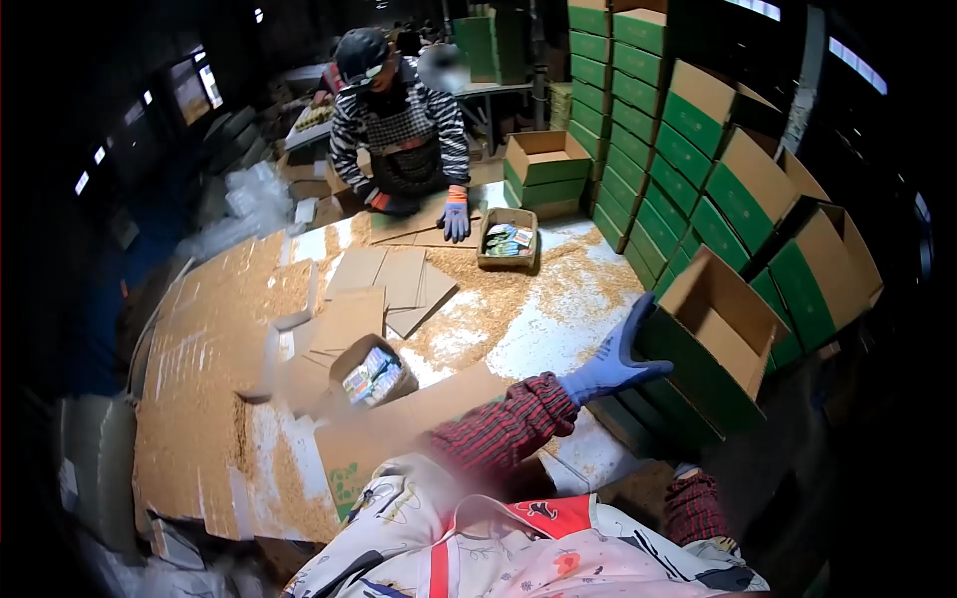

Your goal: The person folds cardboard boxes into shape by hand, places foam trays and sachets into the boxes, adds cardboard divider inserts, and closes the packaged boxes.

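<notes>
My left hand (610,361), in a blue work glove, reaches out to the right with thumb and fingers spread apart. Its fingertips are at the near left side of an open green-and-brown cardboard box (688,374); whether they touch it I cannot tell. Only the checked sleeve and a sliver of my right hand (685,468) show, low at the right below that box. Its fingers are hidden. Left of my forearm, a small brown box (407,387) holds colourful packets, beside a flat cardboard sheet with green print (339,453).
A co-worker (404,130) in gloves presses on cardboard across the table (518,354). Near them stands a basket of packets (510,261). Flat cardboard pieces (404,279) lie among brown shavings. Tall stacks of green boxes (628,149) line the right side.
</notes>
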The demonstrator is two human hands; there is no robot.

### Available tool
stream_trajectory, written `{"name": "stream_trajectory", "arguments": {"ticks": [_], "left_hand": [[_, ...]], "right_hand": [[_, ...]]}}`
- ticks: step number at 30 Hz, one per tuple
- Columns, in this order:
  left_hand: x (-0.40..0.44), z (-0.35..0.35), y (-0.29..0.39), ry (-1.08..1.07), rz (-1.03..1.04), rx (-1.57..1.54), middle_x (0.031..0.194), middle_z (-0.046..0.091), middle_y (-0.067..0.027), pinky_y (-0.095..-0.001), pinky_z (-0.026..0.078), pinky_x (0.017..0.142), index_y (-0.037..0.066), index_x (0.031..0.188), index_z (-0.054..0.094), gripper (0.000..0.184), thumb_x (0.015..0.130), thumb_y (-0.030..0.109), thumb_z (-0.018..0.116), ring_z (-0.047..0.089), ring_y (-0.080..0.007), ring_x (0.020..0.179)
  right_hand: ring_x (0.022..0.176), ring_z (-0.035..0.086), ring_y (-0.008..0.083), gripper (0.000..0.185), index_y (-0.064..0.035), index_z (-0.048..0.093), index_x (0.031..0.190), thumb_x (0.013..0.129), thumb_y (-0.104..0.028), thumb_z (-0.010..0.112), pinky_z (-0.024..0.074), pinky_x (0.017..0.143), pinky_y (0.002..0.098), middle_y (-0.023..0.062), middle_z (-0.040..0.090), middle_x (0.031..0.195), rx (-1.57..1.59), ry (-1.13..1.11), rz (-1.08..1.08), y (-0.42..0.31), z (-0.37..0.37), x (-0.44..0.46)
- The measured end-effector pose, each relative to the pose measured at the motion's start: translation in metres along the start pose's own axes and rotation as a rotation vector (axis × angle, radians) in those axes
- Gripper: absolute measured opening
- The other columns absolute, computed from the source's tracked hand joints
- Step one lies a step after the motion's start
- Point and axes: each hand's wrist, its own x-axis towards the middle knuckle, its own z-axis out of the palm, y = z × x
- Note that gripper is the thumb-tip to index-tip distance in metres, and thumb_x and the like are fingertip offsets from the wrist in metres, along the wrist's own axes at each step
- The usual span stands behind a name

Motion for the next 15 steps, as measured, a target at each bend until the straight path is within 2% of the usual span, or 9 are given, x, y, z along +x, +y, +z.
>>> {"name": "stream_trajectory", "arguments": {"ticks": [1,3,6,9,11,13,15], "left_hand": [[0.005,-0.004,0.001,-0.034,-0.022,-0.090,0.148,0.027,-0.0233,-0.0381,0.022,0.114,-0.003,0.145,0.018,0.100,0.075,0.040,0.076,0.025,-0.0317,0.139],[0.009,-0.023,-0.009,0.002,-0.059,0.057,0.146,0.030,-0.0224,-0.0383,0.024,0.113,-0.001,0.145,0.020,0.099,0.075,0.041,0.076,0.029,-0.0319,0.137],[0.001,-0.063,-0.026,0.187,-0.124,0.064,0.146,0.033,-0.0213,-0.0379,0.028,0.111,0.002,0.145,0.022,0.096,0.075,0.040,0.077,0.033,-0.0305,0.135],[-0.024,-0.106,-0.036,0.427,-0.098,0.141,0.145,0.034,-0.0214,-0.0374,0.029,0.110,-0.001,0.145,0.021,0.095,0.077,0.037,0.076,0.036,-0.0291,0.134],[-0.070,-0.127,-0.042,0.593,-0.220,0.326,0.141,0.039,-0.0226,-0.0398,0.032,0.107,-0.003,0.142,0.025,0.092,0.078,0.039,0.075,0.040,-0.0324,0.130],[-0.146,-0.147,-0.025,0.664,-0.293,0.692,0.134,0.044,-0.0237,-0.0423,0.035,0.104,-0.004,0.139,0.032,0.087,0.077,0.039,0.074,0.044,-0.0359,0.124],[-0.236,-0.159,-0.002,0.774,-0.489,0.972,0.130,0.046,-0.0241,-0.0436,0.036,0.101,-0.003,0.136,0.037,0.083,0.076,0.043,0.072,0.046,-0.0384,0.119]], "right_hand": [[0.110,0.056,0.0290,0.056,-0.0027,0.054,0.123,0.098,-0.049,0.037,0.0418,0.100,0.0441,0.0143,0.059,0.121,-0.065,0.014,0.024,0.014,0.008,0.005],[0.109,0.056,0.0286,0.056,-0.0028,0.055,0.122,0.097,-0.049,0.037,0.0422,0.098,0.0437,0.0140,0.059,0.119,-0.163,-0.001,0.078,0.040,0.024,0.014],[0.107,0.057,0.0279,0.055,-0.0029,0.056,0.121,0.097,-0.049,0.038,0.0429,0.097,0.0431,0.0137,0.060,0.116,-0.301,-0.084,0.138,0.075,0.060,0.028],[0.106,0.057,0.0272,0.054,-0.0031,0.057,0.119,0.096,-0.049,0.040,0.0435,0.095,0.0426,0.0134,0.061,0.113,-0.429,-0.204,0.154,0.108,0.104,0.035],[0.105,0.058,0.0267,0.054,-0.0032,0.057,0.118,0.096,-0.049,0.040,0.0439,0.094,0.0422,0.0132,0.061,0.111,-0.516,-0.304,0.160,0.131,0.135,0.034],[0.103,0.058,0.0263,0.053,-0.0033,0.058,0.116,0.096,-0.049,0.041,0.0444,0.093,0.0418,0.0130,0.062,0.110,-0.607,-0.432,0.202,0.157,0.159,0.019],[0.102,0.058,0.0258,0.053,-0.0034,0.059,0.115,0.096,-0.049,0.042,0.0448,0.092,0.0414,0.0128,0.062,0.108,-0.662,-0.550,0.233,0.185,0.182,-0.004]]}}
